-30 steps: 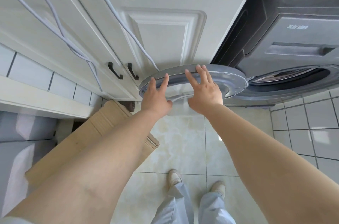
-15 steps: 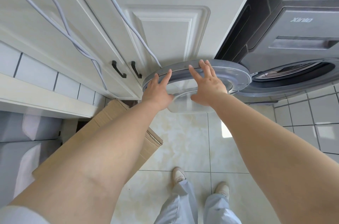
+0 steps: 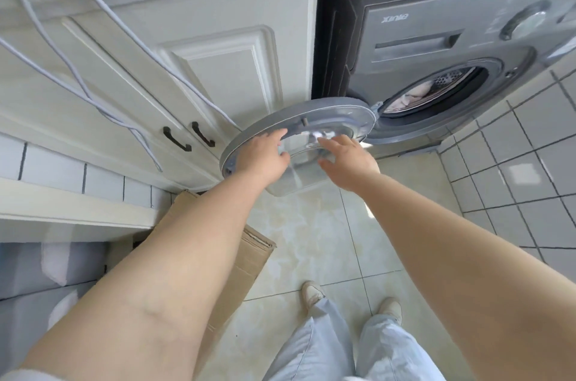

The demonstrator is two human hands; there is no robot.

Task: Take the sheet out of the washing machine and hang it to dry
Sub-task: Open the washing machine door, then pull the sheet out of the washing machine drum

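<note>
Sheet (image 3: 408, 97) inside drum, well beyond both hands' fingers (image 3: 274, 136).

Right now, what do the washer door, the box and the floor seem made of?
Washer door: grey plastic rim, clear bulged window, plastic or glass. Box: brown cardboard, matte, with a folded flap. Floor: glossy beige tile, probably ceramic, with grout lines.

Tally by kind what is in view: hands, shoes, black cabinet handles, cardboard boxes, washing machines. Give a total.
Hands: 2, left hand and right hand
Shoes: 2
Black cabinet handles: 2
Cardboard boxes: 1
Washing machines: 1
Total: 8
</note>
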